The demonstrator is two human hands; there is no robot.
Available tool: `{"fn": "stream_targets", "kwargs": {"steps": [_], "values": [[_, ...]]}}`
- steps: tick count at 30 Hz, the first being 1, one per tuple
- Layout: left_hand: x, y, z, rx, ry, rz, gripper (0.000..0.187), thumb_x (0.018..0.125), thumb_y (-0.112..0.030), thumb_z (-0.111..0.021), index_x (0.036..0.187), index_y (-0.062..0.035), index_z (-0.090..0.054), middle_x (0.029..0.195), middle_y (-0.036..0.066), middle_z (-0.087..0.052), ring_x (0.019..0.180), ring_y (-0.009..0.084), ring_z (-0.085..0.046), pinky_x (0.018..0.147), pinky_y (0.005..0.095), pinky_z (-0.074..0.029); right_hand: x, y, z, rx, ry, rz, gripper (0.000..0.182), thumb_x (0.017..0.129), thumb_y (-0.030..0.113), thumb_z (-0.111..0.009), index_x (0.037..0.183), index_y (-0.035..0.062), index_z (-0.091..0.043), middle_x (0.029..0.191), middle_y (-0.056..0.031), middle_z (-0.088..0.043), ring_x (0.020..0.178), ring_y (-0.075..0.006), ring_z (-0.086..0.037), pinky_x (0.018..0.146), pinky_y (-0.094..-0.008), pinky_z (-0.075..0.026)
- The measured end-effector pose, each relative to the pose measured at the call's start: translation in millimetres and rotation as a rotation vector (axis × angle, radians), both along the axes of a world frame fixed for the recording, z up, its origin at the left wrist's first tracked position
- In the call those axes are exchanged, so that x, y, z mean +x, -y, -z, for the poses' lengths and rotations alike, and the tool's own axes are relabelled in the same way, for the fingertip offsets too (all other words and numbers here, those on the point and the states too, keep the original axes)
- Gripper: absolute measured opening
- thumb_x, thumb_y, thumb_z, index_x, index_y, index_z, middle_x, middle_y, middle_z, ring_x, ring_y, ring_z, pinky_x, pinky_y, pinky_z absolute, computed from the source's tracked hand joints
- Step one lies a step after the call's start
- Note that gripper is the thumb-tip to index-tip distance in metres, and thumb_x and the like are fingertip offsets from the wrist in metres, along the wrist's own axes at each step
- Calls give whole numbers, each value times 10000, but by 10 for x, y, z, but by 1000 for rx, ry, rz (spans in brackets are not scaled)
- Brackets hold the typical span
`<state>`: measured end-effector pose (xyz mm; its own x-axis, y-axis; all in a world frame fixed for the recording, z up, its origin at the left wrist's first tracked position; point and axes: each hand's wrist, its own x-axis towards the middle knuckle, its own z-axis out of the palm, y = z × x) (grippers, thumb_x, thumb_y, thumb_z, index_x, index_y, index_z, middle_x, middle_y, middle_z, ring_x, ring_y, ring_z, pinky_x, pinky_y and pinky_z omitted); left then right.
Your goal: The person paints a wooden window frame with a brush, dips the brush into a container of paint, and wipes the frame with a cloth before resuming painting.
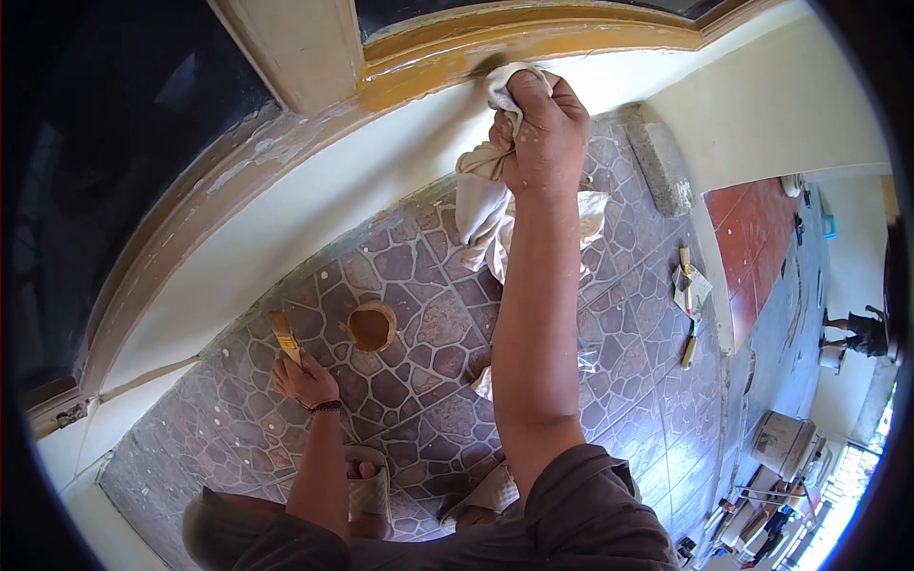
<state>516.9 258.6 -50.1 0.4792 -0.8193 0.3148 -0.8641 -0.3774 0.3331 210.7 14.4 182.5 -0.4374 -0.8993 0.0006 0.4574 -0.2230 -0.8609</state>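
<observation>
My right hand (545, 133) is closed on a pale cloth (483, 205), raised against the wall just under the window frame (428, 81). Part of the cloth is bunched between the fingers and the rest hangs down. The frame's lower rail is coated in wet-looking ochre near the hand, while the stretch to the left is bare, worn brown. Lower on the left, my left hand (307, 381) grips a paintbrush (283, 333) with its bristles pointing up and away from me. A round pot (371, 326) of brown-ochre paint stands on the floor to the right of that brush.
Stone-patterned tiles (428, 371) cover the floor, speckled with paint drops. A concrete block (662, 167) lies by the wall. Two more brushes (687, 285) lie to the right, one on a scrap of paper. At far right are a bucket (785, 443), piled items and another person (862, 333).
</observation>
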Motion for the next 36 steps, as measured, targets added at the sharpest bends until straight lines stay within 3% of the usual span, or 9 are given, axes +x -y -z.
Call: {"fn": "stream_targets", "kwargs": {"steps": [9,13,18,26,30,32,36], "values": [[18,-5,33,-9,21,7,262,909,-251,-555,820,-5,-536,901,150,-538,927,370,-506,830,494,-373,-503,154,84,36,45,111,94,871,56,-623,861,-14,-561,658,-97,-583,429,-119,-486,363,-251,-367],[9,-6,23,-22,31,13,256,906,-252,-557,823,-10,-539,893,149,-536,912,368,-506,813,490,-374,-550,178,48,23,3,72,64,907,75,-611,896,18,-585,675,-74,-582,447,-104,-476,390,-249,-367],[-1,3,1,-7,26,1,259,902,-258,-560,826,-11,-541,898,150,-533,908,368,-503,807,491,-373,-554,233,19,-17,5,90,95,859,45,-635,886,-27,-579,675,-101,-598,443,-117,-502,366,-251,-380],[1,-3,1,11,24,7,263,905,-261,-550,844,-6,-546,905,155,-530,924,375,-498,820,501,-370,-364,160,-41,65,-71,36,140,899,105,-641,952,-17,-596,660,-67,-570,456,-109,-488,392,-247,-369],[50,-16,71,14,16,17,260,907,-257,-545,851,-3,-548,903,158,-529,929,378,-497,828,504,-370,-371,157,-62,54,-115,27,112,896,91,-634,919,-9,-591,659,-66,-566,455,-105,-479,390,-246,-362],[25,-15,43,11,14,8,251,905,-247,-543,851,-3,-546,902,159,-530,930,378,-498,835,505,-370,-456,183,-36,6,-61,13,118,841,62,-664,861,-36,-603,646,-83,-599,435,-115,-496,385,-251,-394],[40,-24,49,-19,2,17,247,903,-243,-542,850,-2,-544,901,160,-530,928,380,-497,836,509,-369,-521,230,-46,52,-92,70,98,897,83,-629,918,-5,-595,678,-61,-577,458,-101,-477,385,-244,-357]]}}
